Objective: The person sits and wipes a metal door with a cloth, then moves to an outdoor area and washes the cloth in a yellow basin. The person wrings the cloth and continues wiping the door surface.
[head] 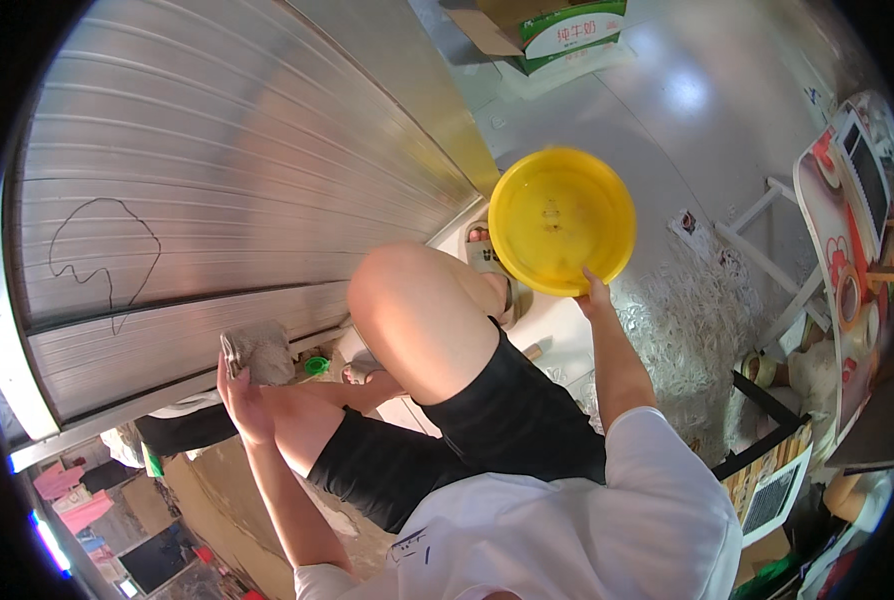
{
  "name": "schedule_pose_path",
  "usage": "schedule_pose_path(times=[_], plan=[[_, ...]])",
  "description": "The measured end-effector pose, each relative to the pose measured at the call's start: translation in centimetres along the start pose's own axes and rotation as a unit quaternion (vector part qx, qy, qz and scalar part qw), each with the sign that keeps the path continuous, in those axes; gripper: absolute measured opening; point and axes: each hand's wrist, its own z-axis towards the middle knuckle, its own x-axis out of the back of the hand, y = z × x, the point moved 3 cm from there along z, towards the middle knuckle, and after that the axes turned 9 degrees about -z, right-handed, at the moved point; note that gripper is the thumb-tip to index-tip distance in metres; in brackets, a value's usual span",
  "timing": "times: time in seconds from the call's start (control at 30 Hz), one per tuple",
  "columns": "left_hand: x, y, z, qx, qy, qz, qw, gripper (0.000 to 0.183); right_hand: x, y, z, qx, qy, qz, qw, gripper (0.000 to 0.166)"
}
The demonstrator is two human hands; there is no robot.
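Note:
My right hand (595, 296) grips the near rim of a round yellow plastic basin (567, 225), thumb over the edge; the basin is tilted so its inside shows, with dark marks on the bottom. On the left, my left hand (242, 397) holds a folded greyish cloth (263, 352) upright beside my knee. The cloth is close to a ribbed metal panel door (214, 187), which bears a thin dark drawn line.
A large heap of white stringy pieces (687, 337) lies on the tiled floor. Right of it stands a folding table (829, 247) with white legs. An opened cardboard carton (567, 34) sits at the top. Another person's arm (844, 495) shows at the lower right.

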Motion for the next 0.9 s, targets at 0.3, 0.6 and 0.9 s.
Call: schedule_pose_path(times=[0.3,0.6,0.9], plan=[[-2.8,3.4,0.1,0.004,-0.010,-0.012,1.000,0.059,1.9,-1.7,0.1,0.058,0.013,-0.068,0.996,0.057],[-1.9,4.3,0.6,-0.062,-0.007,0.048,0.997,0.057,3.8,-6.4,-2.4,0.032,-0.006,-0.151,0.988,0.040],[-5.4,10.5,6.4,-0.137,-0.061,0.149,0.977,0.048,2.8,-12.8,-9.7,0.024,-0.030,-0.208,0.977,0.056]])
